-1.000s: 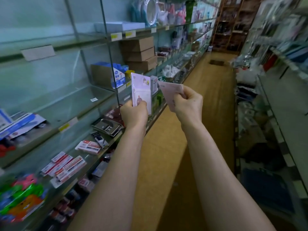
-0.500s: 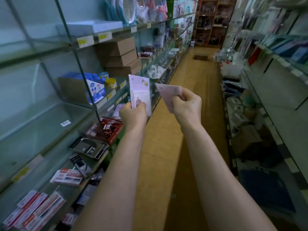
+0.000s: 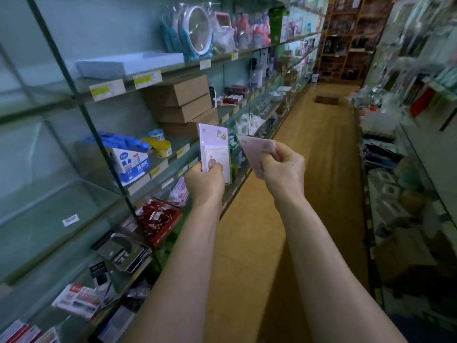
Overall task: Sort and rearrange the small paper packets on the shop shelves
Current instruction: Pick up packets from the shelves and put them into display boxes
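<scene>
Shop aisle, shelves (image 3: 37, 231) left of both grips. Held upright in left grip (image 3: 204, 185), curled round its base: packet (image 3: 215, 147), face turned back, likely for reading. Pinched in right grip (image 3: 282, 169), just beside, not touching: second packet (image 3: 257, 147), tilted, probably for comparing.

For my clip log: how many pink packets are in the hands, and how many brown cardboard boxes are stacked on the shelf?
Pink packets: 2, upright packet in left hand, tilted packet in right hand
Brown cardboard boxes: 3
Total: 5
</scene>
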`<state>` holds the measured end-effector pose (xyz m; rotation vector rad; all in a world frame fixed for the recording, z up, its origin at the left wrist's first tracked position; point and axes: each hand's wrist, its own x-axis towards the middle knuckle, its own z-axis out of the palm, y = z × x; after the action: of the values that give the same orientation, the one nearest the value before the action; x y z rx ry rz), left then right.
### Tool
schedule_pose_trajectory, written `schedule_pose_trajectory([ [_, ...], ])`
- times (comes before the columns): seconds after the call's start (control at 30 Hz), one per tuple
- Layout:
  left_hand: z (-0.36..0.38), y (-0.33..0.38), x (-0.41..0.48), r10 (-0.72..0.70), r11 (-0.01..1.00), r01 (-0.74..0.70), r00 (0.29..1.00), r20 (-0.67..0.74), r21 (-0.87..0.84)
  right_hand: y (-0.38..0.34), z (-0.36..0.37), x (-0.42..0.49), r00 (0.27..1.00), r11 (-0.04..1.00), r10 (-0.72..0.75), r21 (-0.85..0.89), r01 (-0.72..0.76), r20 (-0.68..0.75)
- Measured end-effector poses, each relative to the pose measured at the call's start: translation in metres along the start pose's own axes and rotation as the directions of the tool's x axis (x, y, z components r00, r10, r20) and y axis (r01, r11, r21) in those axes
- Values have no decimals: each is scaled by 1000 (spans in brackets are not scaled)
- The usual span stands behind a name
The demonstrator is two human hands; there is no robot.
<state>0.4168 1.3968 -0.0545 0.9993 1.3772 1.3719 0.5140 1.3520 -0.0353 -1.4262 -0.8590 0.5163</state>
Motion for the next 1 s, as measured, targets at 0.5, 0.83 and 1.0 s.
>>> schedule_pose_trajectory([
  [0.5, 140, 0, 24, 28, 999, -22, 985, -170, 35, 31, -60, 141, 990, 999, 6, 34, -11, 141],
  [0.83, 160, -2, 74, 83, 997, -80, 970, -228, 21, 46, -32, 194, 981, 1000, -14, 20, 11, 196],
  [1.0, 184, -3, 112, 73, 997, -72, 966, -250, 14, 56, -9, 237, 977, 999, -31, -8, 33, 209],
])
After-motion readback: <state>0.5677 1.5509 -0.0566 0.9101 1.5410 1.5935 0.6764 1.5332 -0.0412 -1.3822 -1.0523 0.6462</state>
